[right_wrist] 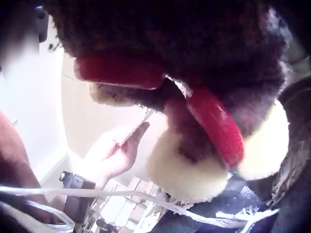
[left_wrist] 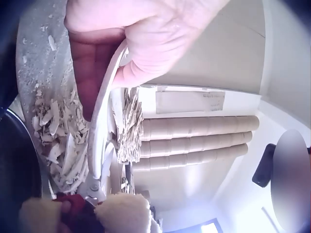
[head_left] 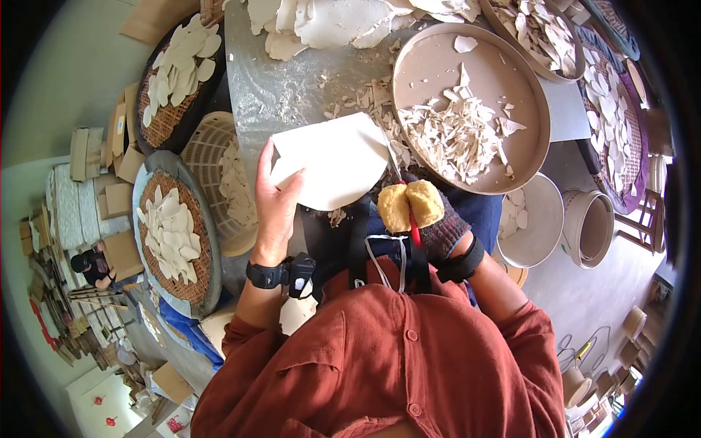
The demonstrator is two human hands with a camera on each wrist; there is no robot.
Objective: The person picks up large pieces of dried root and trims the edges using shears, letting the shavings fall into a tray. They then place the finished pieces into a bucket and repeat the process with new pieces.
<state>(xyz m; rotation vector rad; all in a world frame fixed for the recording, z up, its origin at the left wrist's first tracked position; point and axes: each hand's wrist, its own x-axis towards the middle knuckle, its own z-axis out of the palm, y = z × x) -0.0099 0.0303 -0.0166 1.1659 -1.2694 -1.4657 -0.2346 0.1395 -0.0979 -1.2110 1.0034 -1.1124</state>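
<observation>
My left hand (head_left: 276, 219) pinches a flat off-white piece (head_left: 332, 164), thumb on the near face and fingers behind. The piece has a rounded lower edge and a straighter upper one. Red-handled shears (right_wrist: 214, 127) sit in my right hand (head_left: 447, 235), which wears a dark knitted glove with yellow foam pads (head_left: 394, 207) around the fingers. The shears' blades (head_left: 392, 152) lie along the piece's right edge; their metal pivot (left_wrist: 95, 187) shows just below the piece in the left wrist view. The foam covers part of the handles in the head view.
A round tray (head_left: 544, 109) of offcuts stands right of the piece on the metal-topped table (head_left: 263, 91). Larger off-white sheets (head_left: 339, 22) lie at the back. Baskets (head_left: 191, 288) of trimmed pieces flank the left; a white bucket (head_left: 544, 226) is at the right. A person (head_left: 95, 266) is far left.
</observation>
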